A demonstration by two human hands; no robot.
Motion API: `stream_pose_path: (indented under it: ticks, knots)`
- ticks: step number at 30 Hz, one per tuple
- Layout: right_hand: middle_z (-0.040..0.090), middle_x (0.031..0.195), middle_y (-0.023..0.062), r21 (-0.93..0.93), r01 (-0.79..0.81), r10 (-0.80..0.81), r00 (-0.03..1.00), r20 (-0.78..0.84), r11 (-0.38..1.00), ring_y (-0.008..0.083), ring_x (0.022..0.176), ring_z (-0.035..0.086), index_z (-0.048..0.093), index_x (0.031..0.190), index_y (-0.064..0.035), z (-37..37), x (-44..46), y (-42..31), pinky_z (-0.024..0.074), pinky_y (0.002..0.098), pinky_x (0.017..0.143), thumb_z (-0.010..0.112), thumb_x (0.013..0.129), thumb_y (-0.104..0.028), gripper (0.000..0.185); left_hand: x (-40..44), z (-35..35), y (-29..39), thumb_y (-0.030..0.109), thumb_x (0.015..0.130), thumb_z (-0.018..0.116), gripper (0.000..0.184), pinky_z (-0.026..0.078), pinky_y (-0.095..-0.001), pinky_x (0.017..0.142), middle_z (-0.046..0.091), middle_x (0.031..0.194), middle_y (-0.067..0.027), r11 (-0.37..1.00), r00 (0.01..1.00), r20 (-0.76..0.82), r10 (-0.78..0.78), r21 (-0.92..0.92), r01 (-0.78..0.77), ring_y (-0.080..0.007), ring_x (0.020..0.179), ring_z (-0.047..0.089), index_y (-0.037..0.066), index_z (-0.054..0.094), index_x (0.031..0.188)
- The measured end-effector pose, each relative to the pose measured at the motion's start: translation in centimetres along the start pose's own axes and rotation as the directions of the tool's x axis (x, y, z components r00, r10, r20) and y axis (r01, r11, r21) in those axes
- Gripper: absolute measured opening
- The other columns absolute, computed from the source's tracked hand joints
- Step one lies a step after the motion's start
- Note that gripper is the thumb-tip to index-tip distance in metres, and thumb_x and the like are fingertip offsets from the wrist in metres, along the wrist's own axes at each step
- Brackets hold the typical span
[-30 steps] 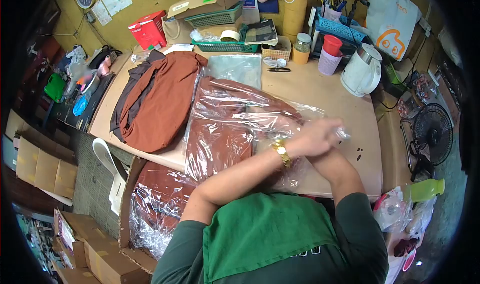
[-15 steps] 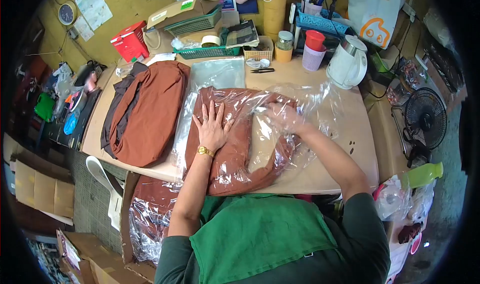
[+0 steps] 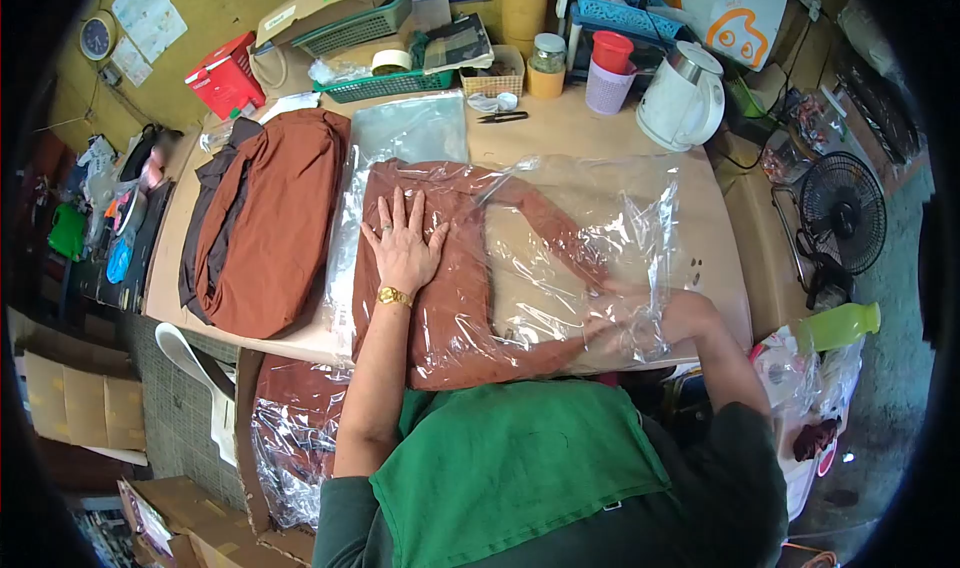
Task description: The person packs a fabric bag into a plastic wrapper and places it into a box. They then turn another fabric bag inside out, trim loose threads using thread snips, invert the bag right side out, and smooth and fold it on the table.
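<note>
A reddish-brown long-sleeved garment [image 3: 455, 268] lies spread on the table inside a clear plastic bag [image 3: 650, 203]. My left hand [image 3: 408, 248] presses flat on the bagged garment, palm down with fingers spread; a gold watch is on that wrist. At the bag's right end, my right hand [image 3: 665, 315] reaches inside, its fingers closed at the garment's sleeve ends. Glare and plastic partly blur those fingers. Both sleeves stretch rightward toward this hand. Left of the bag rests a folded brown and dark garment [image 3: 285, 228].
Flat clear bags [image 3: 410, 133] lie behind the garment, near black thread snips [image 3: 503, 117]. Along the back stand green baskets [image 3: 385, 86], a jar [image 3: 547, 66], cups [image 3: 610, 80] and a white kettle [image 3: 682, 98]. A carton [image 3: 247, 418] with bagged brown clothes stands at the front left.
My right hand has moved down and to the right inside the bag, and the upper sleeve now stretches that way. The bag lies more spread out. My left hand stays pressed on the garment.
</note>
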State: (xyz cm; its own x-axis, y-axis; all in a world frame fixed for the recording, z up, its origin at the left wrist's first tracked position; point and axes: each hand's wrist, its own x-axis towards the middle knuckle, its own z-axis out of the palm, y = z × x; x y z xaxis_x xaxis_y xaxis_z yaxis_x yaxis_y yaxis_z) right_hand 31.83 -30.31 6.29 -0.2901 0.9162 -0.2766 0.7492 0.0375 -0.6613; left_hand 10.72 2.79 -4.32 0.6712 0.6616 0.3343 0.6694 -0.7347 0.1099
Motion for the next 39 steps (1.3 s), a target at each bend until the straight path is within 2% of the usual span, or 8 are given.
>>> stream_pose_path:
  ticks: [11,14,18,24,29,33,36,39]
  knots:
    - [0.068,0.098,0.0175,0.332,-0.474,0.577,0.619,-0.533,0.815,0.0246,0.092,0.067,0.063,0.11,0.0029,0.0,4.9,5.8,0.0515,0.0313,0.079,0.056,0.092,-0.015,0.026,0.0,0.2,0.1,0.06,0.093,0.042,0.069,0.009,-0.067,0.113,0.025,0.158,-0.0123,0.999,1.0,0.021,-0.018,0.028,0.017,-0.0374,0.147,0.018,0.021,0.036,0.15]
    - [0.068,0.103,0.0124,0.594,-0.27,0.563,0.732,-0.384,0.757,0.0217,0.091,0.067,0.062,0.112,-0.0017,-0.2,7.9,4.1,0.0527,0.0323,0.076,0.056,0.094,-0.016,0.023,0.0,-0.1,0.0,0.06,0.093,0.042,0.069,0.009,-0.0668,0.113,0.025,0.159,-0.0122,0.998,1.0,0.026,-0.011,0.054,0.009,-0.037,0.147,0.017,0.021,0.036,0.15]
    - [0.065,0.111,0.007,0.92,0.383,0.585,0.728,-0.356,0.083,0.0195,0.093,0.064,0.057,0.121,-0.005,-0.1,8.0,4.8,0.0526,0.0336,0.078,0.054,0.099,-0.025,0.03,0.0,-0.3,-0.1,0.058,0.093,0.042,0.069,0.009,-0.0662,0.113,0.025,0.159,-0.0122,1.0,0.999,0.048,-0.021,0.019,0.02,-0.0368,0.147,0.017,0.021,0.035,0.15]
    - [0.061,0.118,0.0063,0.793,0.303,0.621,0.499,-0.605,0.529,0.0164,0.098,0.062,0.049,0.131,-0.0016,-0.5,3.2,4.8,0.05,0.029,0.084,0.059,0.096,-0.022,0.041,0.0,-0.2,0.0,0.057,0.092,0.046,0.069,0.011,-0.0667,0.113,0.023,0.159,-0.0122,0.999,0.999,0.047,-0.028,0.025,0.027,-0.0379,0.147,0.017,0.021,0.035,0.151]
    - [0.062,0.079,0.0023,0.7,0.107,0.158,0.94,-0.303,0.706,0.0097,0.073,0.059,0.066,0.102,-0.0002,-1.0,-1.6,-1.6,0.05,0.0241,0.068,0.068,0.087,-0.019,0.024,0.0,-0.2,0.0,0.056,0.092,0.047,0.068,0.012,-0.0661,0.113,0.023,0.16,-0.0112,0.999,0.998,0.054,-0.039,0.028,0.038,-0.037,0.147,0.018,0.023,0.034,0.151]
    - [0.068,0.075,0.0049,0.736,-0.371,0.815,0.385,-0.433,0.566,0.0131,0.076,0.065,0.066,0.082,-0.001,2.7,-9.5,9.4,0.0512,0.0281,0.065,0.071,0.082,-0.018,0.017,-0.2,-0.4,0.7,0.057,0.093,0.045,0.068,0.011,-0.0666,0.113,0.026,0.158,-0.013,0.994,0.994,0.009,-0.11,0.027,0.11,-0.0374,0.146,0.02,0.021,0.036,0.15]
    - [0.068,0.074,0.0064,0.136,-0.954,0.667,0.081,-0.74,0.266,0.0184,0.078,0.067,0.065,0.09,-0.0014,4.6,-11.8,10.8,0.0515,0.0304,0.067,0.068,0.085,-0.019,0.019,-0.2,-0.4,1.1,0.057,0.094,0.044,0.067,0.012,-0.0659,0.113,0.025,0.158,-0.0123,0.992,0.993,0.012,-0.116,0.059,0.115,-0.0368,0.147,0.019,0.022,0.035,0.15]
    - [0.066,0.085,0.0052,0.33,-0.478,0.28,-0.175,-0.944,0.814,0.0162,0.08,0.063,0.063,0.102,-0.0009,-0.1,-8.0,1.9,0.0507,0.0299,0.075,0.061,0.091,-0.008,0.013,-0.3,-0.2,1.2,0.058,0.093,0.044,0.067,0.012,-0.0654,0.113,0.026,0.158,-0.0123,0.992,0.993,0.004,-0.116,0.052,0.115,-0.0368,0.146,0.02,0.022,0.036,0.15]
